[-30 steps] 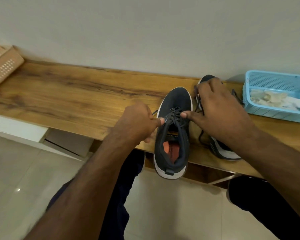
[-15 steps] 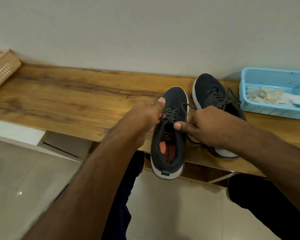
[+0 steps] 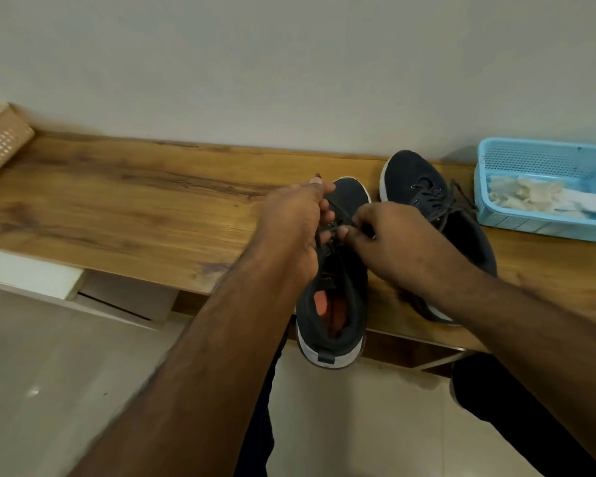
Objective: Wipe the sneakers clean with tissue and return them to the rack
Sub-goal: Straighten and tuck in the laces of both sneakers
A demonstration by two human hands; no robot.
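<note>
Two dark navy sneakers with white soles sit on a wooden shelf top point(image 3: 135, 201). The left sneaker point(image 3: 334, 304) points at the wall, its heel over the front edge, orange insole showing. My left hand point(image 3: 293, 228) and my right hand point(image 3: 389, 242) meet above its tongue, each pinching a dark shoelace point(image 3: 341, 215). One lace end sticks up past my left fingertips. The right sneaker point(image 3: 427, 194) lies behind my right hand, laces loose, its heel hidden by my forearm. Crumpled tissue point(image 3: 530, 197) lies in a blue basket point(image 3: 544, 160) at the right.
A tan woven basket point(image 3: 0, 142) leans at the far left of the shelf top against the wall. Below the shelf's front edge are a white cabinet part point(image 3: 28, 273) and a pale tiled floor point(image 3: 66, 373). My dark-trousered knees show at the bottom.
My right hand left the right sneaker and came to the left sneaker's laces. Both hands moved closer together over the tongue, my left hand lifting a lace end.
</note>
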